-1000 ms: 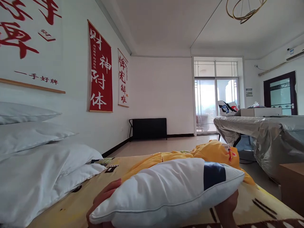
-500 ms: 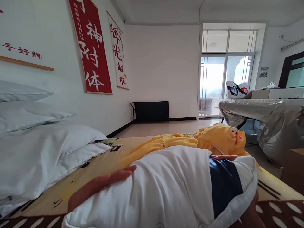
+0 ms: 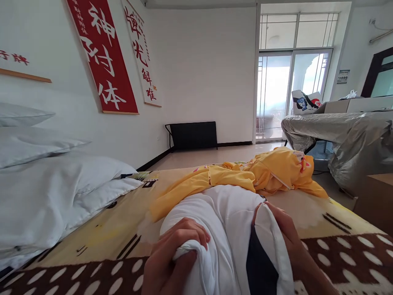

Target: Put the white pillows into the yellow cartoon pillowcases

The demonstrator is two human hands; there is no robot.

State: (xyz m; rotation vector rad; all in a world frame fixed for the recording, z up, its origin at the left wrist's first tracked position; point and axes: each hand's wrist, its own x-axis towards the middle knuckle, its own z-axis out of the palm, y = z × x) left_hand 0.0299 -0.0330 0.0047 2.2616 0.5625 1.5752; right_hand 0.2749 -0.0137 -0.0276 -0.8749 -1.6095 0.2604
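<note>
The soft, probably light white pillow [image 3: 229,221] is near centre, over the patterned blanket [image 3: 113,227]. The left hand's [image 3: 176,254] and right hand's [image 3: 287,231] fingers grip its opposite ends, sensible holds.

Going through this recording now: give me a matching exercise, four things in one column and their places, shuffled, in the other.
Things
1. White fabric pillow with a navy section
2. Crumpled yellow printed cloth
3. Black flat rectangular panel
4. Heap of white fabric pillows

Places
A. Low down near the white far wall
B. Held between the left hand and right hand
C. At the picture's left edge
D. On the beige-and-brown patterned blanket, just beyond the hands

Pairs: 1-B, 2-D, 3-A, 4-C
</note>
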